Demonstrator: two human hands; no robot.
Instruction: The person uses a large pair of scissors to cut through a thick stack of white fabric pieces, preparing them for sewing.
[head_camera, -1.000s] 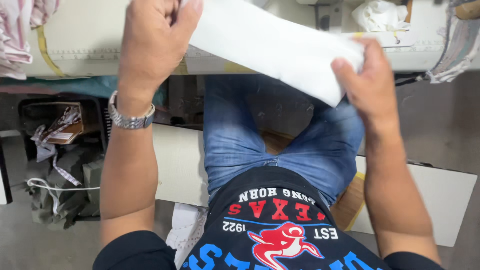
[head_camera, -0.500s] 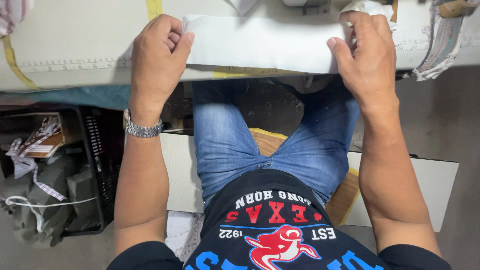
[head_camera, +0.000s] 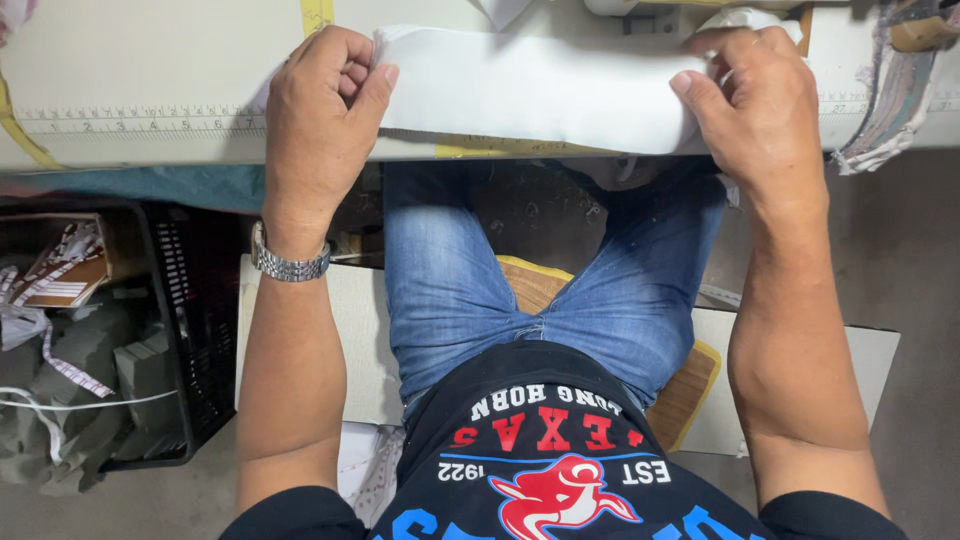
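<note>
White cloth strip (head_camera: 530, 95), on table (head_camera: 150, 70) edge: light, limp, likely creases. Your left hand (head_camera: 320, 120) pinches its left end, right hand (head_camera: 760, 110) its right end; grip there.

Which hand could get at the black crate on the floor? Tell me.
Probably the left hand: the black crate sits on that side, under the table edge, with nothing visibly between. But that hand now grips the white fabric strip.

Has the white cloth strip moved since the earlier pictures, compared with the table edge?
Yes. The white cloth strip was tilted and raised past the table edge toward the person; now it lies flat along that edge, held by left hand and right hand.
</note>
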